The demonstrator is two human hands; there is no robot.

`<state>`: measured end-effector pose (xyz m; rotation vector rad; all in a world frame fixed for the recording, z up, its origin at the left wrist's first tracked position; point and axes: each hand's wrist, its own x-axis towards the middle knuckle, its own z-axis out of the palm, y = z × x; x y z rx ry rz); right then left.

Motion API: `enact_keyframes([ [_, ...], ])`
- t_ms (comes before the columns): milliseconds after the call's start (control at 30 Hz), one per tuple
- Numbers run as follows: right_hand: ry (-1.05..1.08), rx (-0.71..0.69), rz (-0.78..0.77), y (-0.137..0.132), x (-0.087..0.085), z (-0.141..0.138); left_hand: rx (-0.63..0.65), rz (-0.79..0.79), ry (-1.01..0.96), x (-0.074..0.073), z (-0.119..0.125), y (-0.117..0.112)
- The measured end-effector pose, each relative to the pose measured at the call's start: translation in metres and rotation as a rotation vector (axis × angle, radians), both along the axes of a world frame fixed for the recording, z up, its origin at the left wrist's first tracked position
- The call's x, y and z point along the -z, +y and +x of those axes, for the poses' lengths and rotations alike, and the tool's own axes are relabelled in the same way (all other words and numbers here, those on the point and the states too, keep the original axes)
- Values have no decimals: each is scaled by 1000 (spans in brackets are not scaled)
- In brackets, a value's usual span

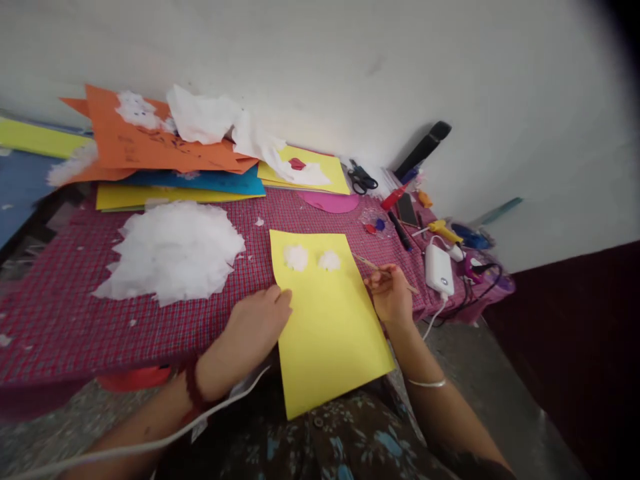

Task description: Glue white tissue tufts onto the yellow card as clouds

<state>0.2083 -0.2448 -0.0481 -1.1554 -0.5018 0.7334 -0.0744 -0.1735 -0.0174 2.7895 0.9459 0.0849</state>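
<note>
A yellow sheet of paper (330, 340) lies over the table's front edge, its lower part hanging towards my lap. Near its top sit two white fluffy tissue puffs, a left puff (297, 257) and a right puff (329, 260), side by side. My left hand (263, 319) has its fingers curled on the sheet's left edge, the thumb hidden. Just off the right edge, my right hand (393, 293) pinches a thin light-brown stick (367, 263), whose tip points up and left towards the sheet. Whether that stick is a brush is too small to make out.
A pile of white tissue squares (175, 250) lies left on the checked tablecloth (200, 323). Behind are orange paper (170, 150), crumpled tissue (200, 113) and black scissors (361, 179). At right are a glue gun (445, 231), a white power bank (439, 269) and cables. A wall closes the back.
</note>
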Motion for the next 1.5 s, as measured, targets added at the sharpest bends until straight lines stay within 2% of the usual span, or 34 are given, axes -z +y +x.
enact_keyframes([
  [133, 0, 15, -32, 1, -3, 7, 61, -42, -150, 8, -22, -13],
  [267, -11, 13, -65, 2, -6, 12, 219, -120, -389, 12, -42, -8],
  [333, -25, 1, -80, 3, -7, 12, 250, -101, -402, 14, -47, -6],
  [600, -133, -25, -41, -2, -7, -1, 169, -10, -304, 25, -40, -14],
  [733, -381, -120, -54, -13, -6, -15, 134, 23, -262, 27, -34, -15],
  [833, -614, -241, -141, -19, -7, -21, 118, 58, -194, 26, -30, -16],
  [933, -769, -303, -217, -18, -6, -23, 115, 88, -122, 22, -28, -16],
  [1133, -952, -273, -247, -15, 2, -23, 62, 162, -42, 15, -24, -26],
  [1300, -1060, -227, -214, -14, 9, -28, -9, 249, -72, 19, -20, -34],
  [1400, -1073, -218, -200, -13, 8, -29, 27, 283, -152, 23, -20, -33],
  [1500, -987, -218, -169, -15, 7, -27, 11, 258, -220, 25, -21, -29],
])
